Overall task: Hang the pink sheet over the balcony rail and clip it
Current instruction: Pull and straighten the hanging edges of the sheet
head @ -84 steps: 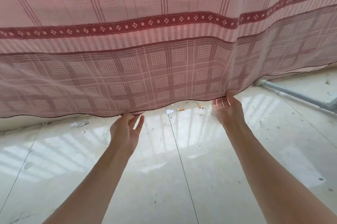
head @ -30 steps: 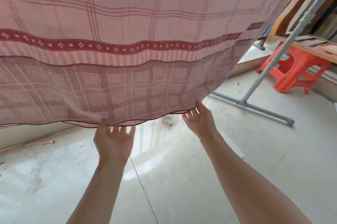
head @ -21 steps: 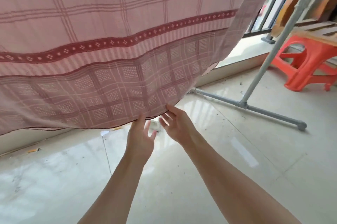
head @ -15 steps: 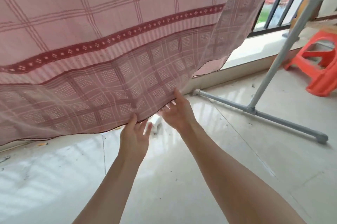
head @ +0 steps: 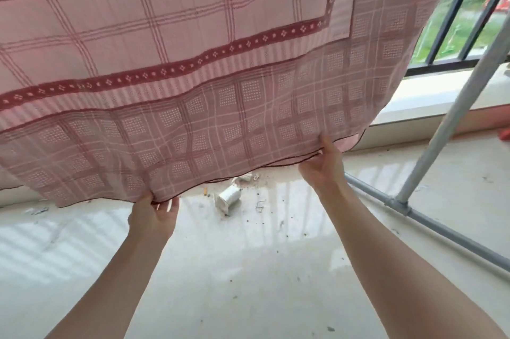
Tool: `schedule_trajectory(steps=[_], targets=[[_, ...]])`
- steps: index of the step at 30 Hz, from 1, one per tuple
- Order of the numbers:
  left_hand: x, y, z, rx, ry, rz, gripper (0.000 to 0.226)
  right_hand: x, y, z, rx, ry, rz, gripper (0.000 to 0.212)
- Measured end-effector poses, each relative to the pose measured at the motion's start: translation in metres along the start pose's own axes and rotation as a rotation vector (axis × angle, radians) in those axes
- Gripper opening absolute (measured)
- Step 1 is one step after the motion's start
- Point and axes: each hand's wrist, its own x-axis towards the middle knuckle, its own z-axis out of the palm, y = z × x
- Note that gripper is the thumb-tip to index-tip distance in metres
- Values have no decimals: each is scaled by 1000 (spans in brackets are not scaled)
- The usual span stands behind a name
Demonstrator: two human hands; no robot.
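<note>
Glossy pale tiled balcony floor [head: 248, 269], littered. Pink checked cotton sheet with dark red border [head: 193, 62] hangs above it; left hand [head: 153, 214] and right hand [head: 323, 165] each pinch its lower hem, spread apart. Step: straightening the drape. Next, likely: level hem, then clip; no clips visible.

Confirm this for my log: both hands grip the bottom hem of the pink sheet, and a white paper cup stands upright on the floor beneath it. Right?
Not quite. The left hand and right hand do grip the bottom hem of the pink sheet, but the white paper cup lies tipped on its side on the floor, not upright. The head view shows it.
</note>
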Motion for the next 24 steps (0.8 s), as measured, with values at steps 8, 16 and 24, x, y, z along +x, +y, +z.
schedule_trajectory(steps=[8, 16, 24], targets=[[15, -26, 11, 21, 6, -22, 7, 5, -64, -34, -19, 194, -152, 19], [-8, -68, 41, 22, -215, -131, 9, 4, -67, -65, -136, 305, -210, 12], [-4, -85, 41, 110, -227, -133, 20, -3, -72, -90, -16, 345, -249, 6]])
